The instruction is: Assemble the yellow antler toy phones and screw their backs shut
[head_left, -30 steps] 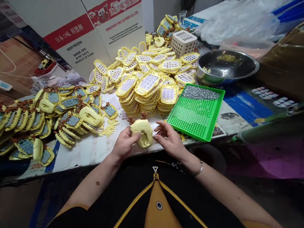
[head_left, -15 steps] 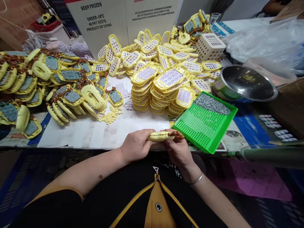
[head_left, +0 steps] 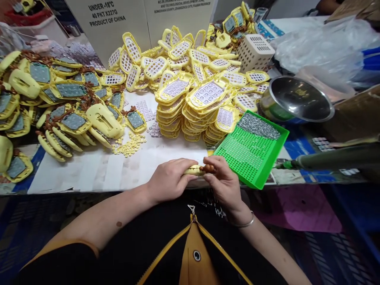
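Note:
Above the table's front edge I hold a yellow toy phone casing (head_left: 194, 170), seen edge-on with a thin seam along its side. A knobbly brown piece (head_left: 208, 169) sticks out of its right end. My left hand (head_left: 168, 180) is closed around the casing's left part, thumb below and fingers on top, hiding much of it. My right hand (head_left: 225, 184) is closed about the brown end, its thumb and forefinger on either side. Beyond the hands lie small yellow button pieces (head_left: 130, 145) and stacked yellow casings with lilac keypads (head_left: 197, 105).
Casings with grey-green boards (head_left: 74, 120) are heaped at left. A green perforated tray (head_left: 252, 158) with metal screws (head_left: 258, 127) lies at right, near a steel bowl (head_left: 297, 99). A green-tipped power screwdriver (head_left: 323, 158) points in from the right. A printed carton (head_left: 130, 23) stands behind.
My right hand's fingers have shifted around the brown end, with the forefinger now raised above it. Less of the casing shows between the hands. The camera view has turned slightly.

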`<state>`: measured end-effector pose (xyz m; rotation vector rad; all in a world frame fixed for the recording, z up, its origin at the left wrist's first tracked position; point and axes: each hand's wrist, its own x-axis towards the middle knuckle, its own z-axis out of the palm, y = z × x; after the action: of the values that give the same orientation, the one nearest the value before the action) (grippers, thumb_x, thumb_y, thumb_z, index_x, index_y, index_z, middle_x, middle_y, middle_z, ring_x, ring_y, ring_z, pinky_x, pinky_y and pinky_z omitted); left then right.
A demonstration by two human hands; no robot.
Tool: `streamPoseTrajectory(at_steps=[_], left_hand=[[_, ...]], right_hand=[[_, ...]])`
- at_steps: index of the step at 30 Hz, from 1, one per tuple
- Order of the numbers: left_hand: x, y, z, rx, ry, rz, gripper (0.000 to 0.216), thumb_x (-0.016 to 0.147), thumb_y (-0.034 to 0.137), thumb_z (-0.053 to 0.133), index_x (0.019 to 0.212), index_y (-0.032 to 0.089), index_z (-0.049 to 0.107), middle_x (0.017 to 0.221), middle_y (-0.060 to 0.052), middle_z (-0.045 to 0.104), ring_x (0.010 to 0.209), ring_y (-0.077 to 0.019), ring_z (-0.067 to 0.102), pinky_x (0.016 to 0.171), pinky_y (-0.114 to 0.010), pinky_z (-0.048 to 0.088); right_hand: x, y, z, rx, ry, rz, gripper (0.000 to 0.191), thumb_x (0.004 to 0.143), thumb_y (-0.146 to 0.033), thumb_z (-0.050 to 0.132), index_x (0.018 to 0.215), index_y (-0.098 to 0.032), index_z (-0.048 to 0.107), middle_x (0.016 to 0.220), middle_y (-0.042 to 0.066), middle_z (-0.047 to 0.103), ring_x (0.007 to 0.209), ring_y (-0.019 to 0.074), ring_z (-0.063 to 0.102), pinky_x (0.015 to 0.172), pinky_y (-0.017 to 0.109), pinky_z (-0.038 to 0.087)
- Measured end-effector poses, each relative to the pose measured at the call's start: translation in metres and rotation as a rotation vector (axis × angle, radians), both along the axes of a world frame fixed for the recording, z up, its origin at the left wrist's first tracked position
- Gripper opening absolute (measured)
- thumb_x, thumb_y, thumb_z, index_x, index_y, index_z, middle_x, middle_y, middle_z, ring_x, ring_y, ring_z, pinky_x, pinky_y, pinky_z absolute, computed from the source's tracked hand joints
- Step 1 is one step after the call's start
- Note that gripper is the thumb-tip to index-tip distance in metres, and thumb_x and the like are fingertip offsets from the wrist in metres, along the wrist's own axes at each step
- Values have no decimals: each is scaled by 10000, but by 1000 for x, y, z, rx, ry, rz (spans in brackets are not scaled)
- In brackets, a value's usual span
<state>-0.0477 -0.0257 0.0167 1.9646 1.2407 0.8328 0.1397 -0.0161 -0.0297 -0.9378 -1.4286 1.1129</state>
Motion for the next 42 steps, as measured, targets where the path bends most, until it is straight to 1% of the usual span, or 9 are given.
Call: streamPoseTrajectory(at_steps=[5,10,13,17,23,27,33,37,42], left_hand=[[2,1,-3,-17,-87,1,299,841,252,618,1125,264,708,1047,-58,744,957,-247,676,864,-350,487],[4,2,-6,33,-58,15,294,848,231,613,1126,262,703,1040,-52,747,940,-237,685,858,-348,495],[5,4,-6,56,-4,20,273,851,237,602,1105,238,702,1018,-67,748,917,-240,691,836,-351,509],[6,6,-6,147,124,-36,289,855,195,554,1127,200,651,1058,-74,735,951,-237,686,829,-362,526],[9,5,-12,286,144,-60,282,848,131,512,1108,162,614,1010,-73,738,901,-205,695,791,-336,549],[3,4,-13,259,106,-81,267,867,174,557,1127,180,620,1032,-71,740,933,-197,697,846,-346,547],[-23,-4,-22,168,139,72,336,874,285,624,1173,134,620,1084,-130,728,969,-216,697,858,-362,564],[-26,-10,-29,304,143,22,254,905,242,578,1132,150,643,1094,-118,738,1002,-201,700,887,-337,561],[-18,-12,-32,451,185,82,219,891,212,579,1083,134,647,986,-111,755,918,-204,714,829,-332,578]], right_hand=[[-8,-2,7,137,-144,-117,91,884,-319,618,836,-252,656,749,23,600,736,188,559,662,339,463],[-13,-5,-2,-40,43,-161,87,904,-325,599,867,-257,637,798,6,567,762,171,548,701,317,448],[-7,-2,1,7,-5,-81,44,888,-298,622,885,-255,633,833,9,568,795,170,542,730,317,448],[-2,-1,5,39,-137,11,193,822,-272,704,989,-249,611,904,20,581,814,171,545,727,324,460],[-15,-5,2,144,-147,-159,107,819,-211,690,852,-237,592,734,-27,497,688,142,482,634,295,406],[-14,-5,2,140,-148,-113,107,808,-246,710,842,-235,609,729,-20,531,684,148,510,628,301,426],[-7,-7,-7,17,-96,-115,153,781,-268,742,883,-239,632,797,-14,569,699,134,536,629,277,436],[-7,-10,-12,38,-94,-73,194,769,-275,756,933,-248,658,844,-1,592,746,147,563,637,278,444],[-14,-10,-14,175,-144,-218,93,776,-248,735,819,-236,654,710,-26,514,648,138,491,585,279,400]])
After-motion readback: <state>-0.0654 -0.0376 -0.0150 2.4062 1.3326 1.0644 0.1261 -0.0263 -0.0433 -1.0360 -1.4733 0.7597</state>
